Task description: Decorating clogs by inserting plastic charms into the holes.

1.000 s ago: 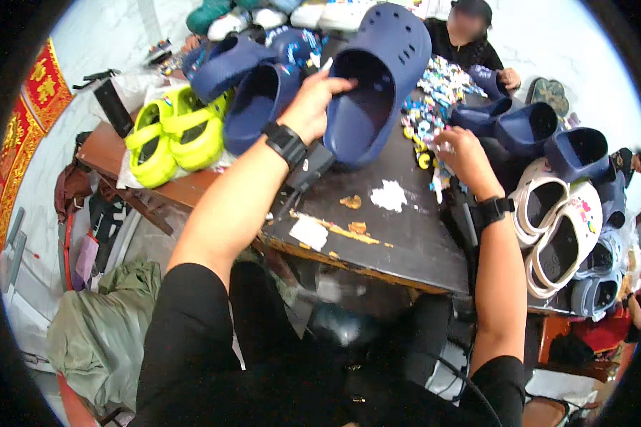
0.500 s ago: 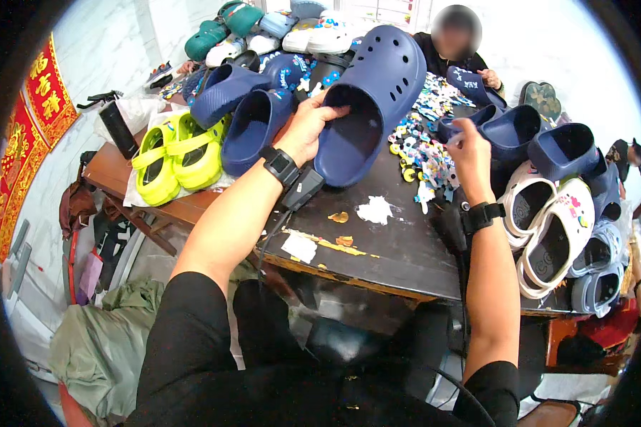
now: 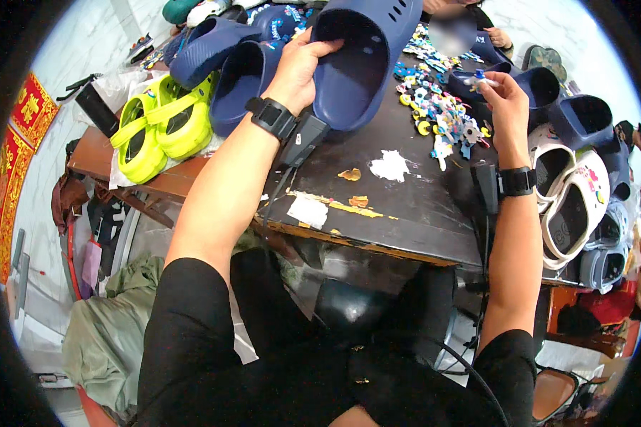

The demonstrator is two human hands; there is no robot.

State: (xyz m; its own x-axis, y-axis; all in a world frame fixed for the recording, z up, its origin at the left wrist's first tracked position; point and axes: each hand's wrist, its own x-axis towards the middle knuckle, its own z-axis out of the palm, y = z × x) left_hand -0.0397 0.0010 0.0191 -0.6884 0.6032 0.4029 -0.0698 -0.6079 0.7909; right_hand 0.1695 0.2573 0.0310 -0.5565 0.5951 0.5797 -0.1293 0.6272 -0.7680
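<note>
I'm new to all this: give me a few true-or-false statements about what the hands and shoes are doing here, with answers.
1. The left hand holds a navy clog. True.
2. The right hand rests flat on the table. False: it is raised, pinching a small charm.
3. A yellow-green pair of clogs lies on the left. True.
4. Both wrists are bare. False: each wears a black strap.

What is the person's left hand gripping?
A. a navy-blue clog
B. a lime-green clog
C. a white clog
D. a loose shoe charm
A: the left hand grips the rim of the navy-blue clog, held opening-up above the dark table; the lime-green clogs lie untouched to the left.
</note>
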